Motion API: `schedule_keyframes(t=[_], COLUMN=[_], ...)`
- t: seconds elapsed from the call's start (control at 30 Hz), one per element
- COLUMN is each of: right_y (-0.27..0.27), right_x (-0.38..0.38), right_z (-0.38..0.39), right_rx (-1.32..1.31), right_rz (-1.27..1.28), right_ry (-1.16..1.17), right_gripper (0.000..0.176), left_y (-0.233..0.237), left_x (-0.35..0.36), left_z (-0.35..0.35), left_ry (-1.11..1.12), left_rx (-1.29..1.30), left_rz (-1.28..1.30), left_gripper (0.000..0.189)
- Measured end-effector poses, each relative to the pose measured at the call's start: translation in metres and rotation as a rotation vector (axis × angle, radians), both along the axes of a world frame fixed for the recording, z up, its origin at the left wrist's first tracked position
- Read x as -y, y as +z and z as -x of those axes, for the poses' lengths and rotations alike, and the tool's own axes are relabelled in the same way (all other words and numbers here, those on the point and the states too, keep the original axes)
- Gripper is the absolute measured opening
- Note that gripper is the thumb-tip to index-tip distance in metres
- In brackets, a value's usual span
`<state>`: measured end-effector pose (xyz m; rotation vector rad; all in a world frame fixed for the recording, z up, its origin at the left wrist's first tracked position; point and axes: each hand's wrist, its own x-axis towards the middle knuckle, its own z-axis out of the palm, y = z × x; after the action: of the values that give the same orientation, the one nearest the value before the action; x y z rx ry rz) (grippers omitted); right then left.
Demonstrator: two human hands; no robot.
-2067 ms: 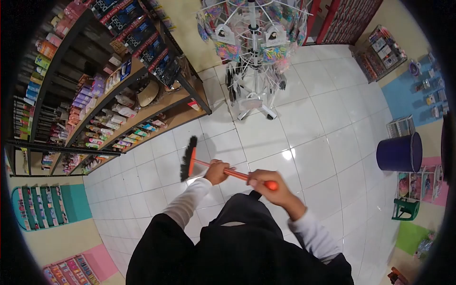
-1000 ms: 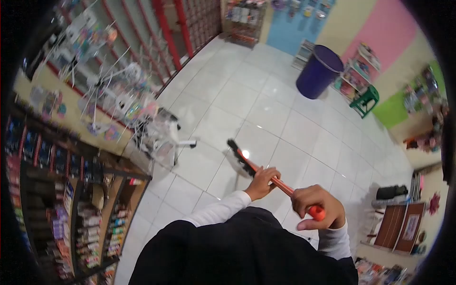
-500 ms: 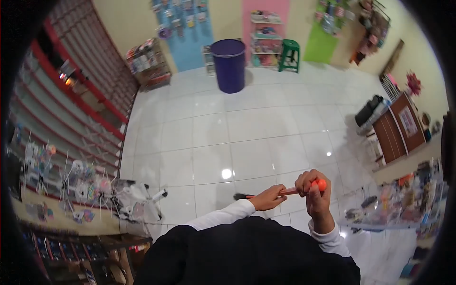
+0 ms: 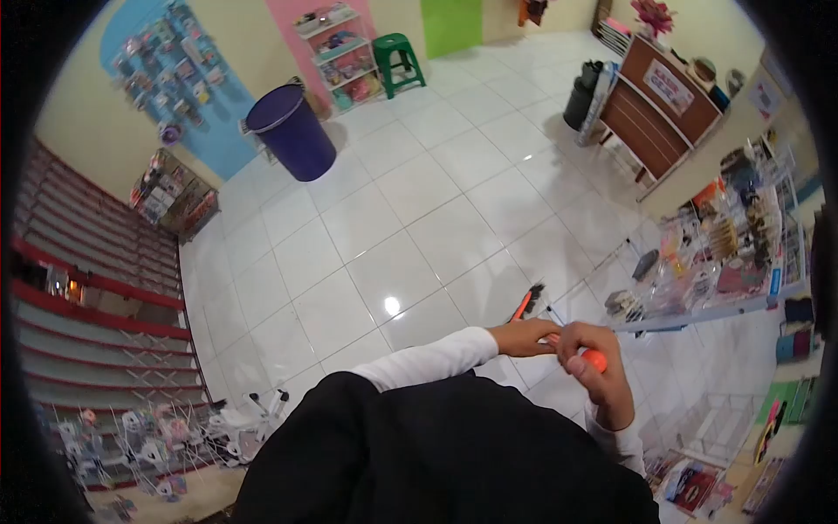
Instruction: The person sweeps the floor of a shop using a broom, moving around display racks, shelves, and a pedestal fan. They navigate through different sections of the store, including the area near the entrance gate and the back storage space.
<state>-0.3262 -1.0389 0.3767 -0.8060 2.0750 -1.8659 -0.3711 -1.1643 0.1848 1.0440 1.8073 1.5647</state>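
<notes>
A broom (image 4: 526, 303) with an orange head and dark bristles reaches down to the white tiled floor ahead of me. My left hand (image 4: 524, 337) is wrapped round its handle, lower down than the right. Close beside it, my right hand (image 4: 595, 360) grips the top of the handle, where the round orange end (image 4: 595, 359) pokes out of the fist. Most of the handle is hidden behind my hands. The bristles lie near the foot of the display table on the right.
On the right stands a display table (image 4: 659, 325) covered with packaged goods. A purple bin (image 4: 292, 135) and a green stool (image 4: 399, 65) are at the far wall. A brown counter (image 4: 650, 109) stands at the back right. White racks (image 4: 249, 430) with small goods are at lower left.
My view has turned to the right, so the bin and stool shift left. The broom head has swung from the left of my hands to ahead of them; both hands keep their grip.
</notes>
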Motion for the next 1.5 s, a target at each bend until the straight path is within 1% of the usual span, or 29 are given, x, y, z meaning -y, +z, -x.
schedule_keyframes(t=[0.1,0.13,0.2,0.23,0.3,0.33,0.37,0.4,0.43,0.47,0.53,0.57,0.63,0.7,0.83,0.87,0.9,0.97,1.03,1.07,1.13,1.17,1.2,1.27,1.3,1.33,1.37,1.4,1.5], right_y=[-0.006,-0.009,-0.031,-0.046,-0.082,-0.099,-0.108,-0.107,-0.107,-0.106,-0.093,-0.094,-0.098,-0.112,-0.165,-0.178,-0.191,-0.213,-0.222,-0.222,-0.215,-0.204,-0.186,-0.153,-0.127,-0.101,-0.077,-0.052,0.006], right_x=[-0.011,-0.016,-0.014,-0.011,0.0,0.006,0.011,0.014,0.019,0.024,0.039,0.047,0.066,0.094,0.154,0.168,0.18,0.197,0.201,0.195,0.167,0.15,0.13,0.092,0.073,0.058,0.041,0.024,-0.009], right_z=[0.002,0.004,0.013,0.019,0.028,0.032,0.035,0.041,0.045,0.049,0.058,0.064,0.078,0.09,0.107,0.111,0.114,0.115,0.12,0.123,0.131,0.136,0.14,0.142,0.14,0.137,0.135,0.131,0.116], right_rx=[0.044,0.044,0.061,0.068,0.039,0.026,0.014,0.081,0.093,0.106,0.137,0.137,0.131,0.187,0.287,0.304,0.319,0.392,0.462,0.506,0.588,0.533,0.473,0.351,0.322,0.32,0.295,0.241,0.109], right_rz=[0.039,-0.006,-0.118,-0.175,-0.238,-0.27,-0.302,-0.353,-0.329,-0.305,-0.264,-0.221,-0.125,-0.044,0.09,0.119,0.148,0.158,0.131,0.162,0.221,0.231,0.24,0.463,0.55,0.609,0.629,0.601,0.448], right_ry=[-0.341,-0.376,-0.446,-0.475,-0.419,-0.387,-0.356,-0.315,-0.288,-0.262,-0.208,-0.17,-0.094,-0.057,0.055,0.073,0.089,0.054,-0.012,-0.073,-0.206,-0.246,-0.293,-0.395,-0.482,-0.624,-0.69,-0.688,-0.663], right_gripper=[0.019,0.016,0.018,0.02,0.016,0.015,0.014,0.01,0.009,0.009,0.01,0.011,0.015,0.02,0.022,0.023,0.023,0.024,0.024,0.02,0.021,0.022,0.026,0.034,0.036,0.036,0.037,0.038,0.041], left_y=[-0.024,-0.033,-0.053,-0.071,-0.114,-0.131,-0.149,-0.167,-0.161,-0.153,-0.124,-0.12,-0.131,-0.127,-0.15,-0.151,-0.164,-0.182,-0.178,-0.178,-0.157,-0.142,-0.125,-0.087,-0.061,-0.034,-0.021,-0.02,-0.004], left_x=[-0.042,-0.052,-0.064,-0.063,-0.052,-0.047,-0.039,-0.028,-0.013,0.0,0.036,0.055,0.096,0.144,0.233,0.252,0.27,0.298,0.301,0.297,0.268,0.249,0.228,0.179,0.157,0.137,0.116,0.096,0.042], left_z=[0.025,0.032,0.048,0.057,0.074,0.077,0.078,0.077,0.076,0.071,0.075,0.077,0.074,0.075,0.076,0.079,0.08,0.086,0.092,0.095,0.108,0.115,0.122,0.135,0.142,0.147,0.151,0.155,0.166], left_ry=[-0.046,-0.075,-0.124,-0.191,-0.32,-0.334,-0.271,-0.212,-0.155,0.007,0.033,0.045,0.195,0.283,0.37,0.353,0.354,0.316,0.354,0.37,0.378,0.375,0.354,0.288,0.226,0.158,0.087,0.044,-0.155], left_rx=[-0.03,-0.003,0.047,-0.019,-0.152,-0.292,-0.227,-0.162,-0.097,0.08,0.006,-0.032,-0.083,-0.058,-0.055,-0.045,-0.085,-0.057,-0.17,-0.228,-0.208,-0.2,-0.198,-0.199,-0.192,-0.183,-0.173,-0.217,-0.233], left_rz=[-0.03,-0.029,-0.033,-0.015,0.022,0.068,0.105,0.142,0.181,0.123,0.198,0.239,0.191,0.236,0.419,0.478,0.515,0.598,0.661,0.689,0.702,0.703,0.641,0.499,0.446,0.392,0.341,0.265,0.221], left_gripper=[0.034,0.033,0.031,0.029,0.024,0.023,0.022,0.022,0.021,0.017,0.016,0.016,0.016,0.017,0.017,0.018,0.017,0.019,0.021,0.023,0.026,0.027,0.029,0.032,0.032,0.033,0.033,0.035,0.034])
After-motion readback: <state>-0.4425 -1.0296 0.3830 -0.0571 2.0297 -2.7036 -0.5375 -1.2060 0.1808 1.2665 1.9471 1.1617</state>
